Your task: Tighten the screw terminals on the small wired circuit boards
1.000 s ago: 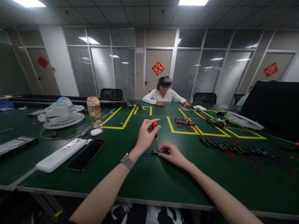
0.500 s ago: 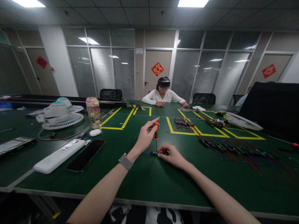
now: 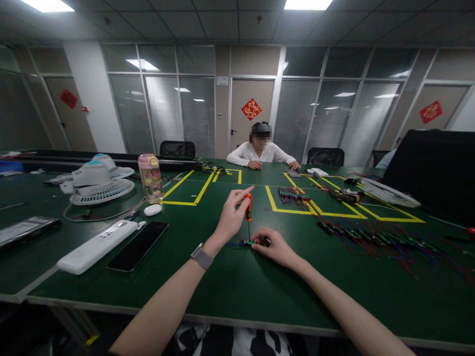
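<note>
Orange screwdriver (image 3: 249,210) upright in left hand (image 3: 230,216); right hand (image 3: 277,246) pinches green circuit board (image 3: 247,243).

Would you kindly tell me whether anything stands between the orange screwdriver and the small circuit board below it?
Nothing visible does: the orange screwdriver points straight down at the small circuit board. The left hand is up at its top end, and the right hand is at the board's right end.
</note>
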Motion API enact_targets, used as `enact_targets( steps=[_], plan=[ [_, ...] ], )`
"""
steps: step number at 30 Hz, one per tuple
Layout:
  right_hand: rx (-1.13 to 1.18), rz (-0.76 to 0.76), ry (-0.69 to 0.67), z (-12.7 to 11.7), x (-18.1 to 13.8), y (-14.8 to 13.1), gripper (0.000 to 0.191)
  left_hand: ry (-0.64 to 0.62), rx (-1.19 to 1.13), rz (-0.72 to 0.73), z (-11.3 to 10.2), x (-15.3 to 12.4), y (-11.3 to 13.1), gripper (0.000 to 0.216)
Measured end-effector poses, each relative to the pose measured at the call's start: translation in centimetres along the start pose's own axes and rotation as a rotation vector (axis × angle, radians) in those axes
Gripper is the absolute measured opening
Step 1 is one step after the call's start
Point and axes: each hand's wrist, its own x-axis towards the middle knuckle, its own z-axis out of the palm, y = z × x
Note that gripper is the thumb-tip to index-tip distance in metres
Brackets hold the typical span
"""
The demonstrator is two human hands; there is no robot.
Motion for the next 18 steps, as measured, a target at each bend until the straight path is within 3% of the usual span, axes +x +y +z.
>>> enact_targets(
  steps=[7, 11, 18],
  plan=[
    [-0.001, -0.015, 0.0, 0.03, 0.04, 0.04, 0.011, 0.022, -0.021, -0.012, -0.06, 0.2, -0.25, 0.033],
    [0.012, -0.006, -0.004, -0.01, 0.01, 0.01, 0.011, -0.043, -0.12, -0.047, -0.04, 0.19, -0.08, 0.034],
    [0.016, -0.009, -0.013, -0.07, 0.01, 0.06, 0.012, -0.007, -0.088, -0.032, 0.0, 0.23, -0.01, 0.033]
  ],
)
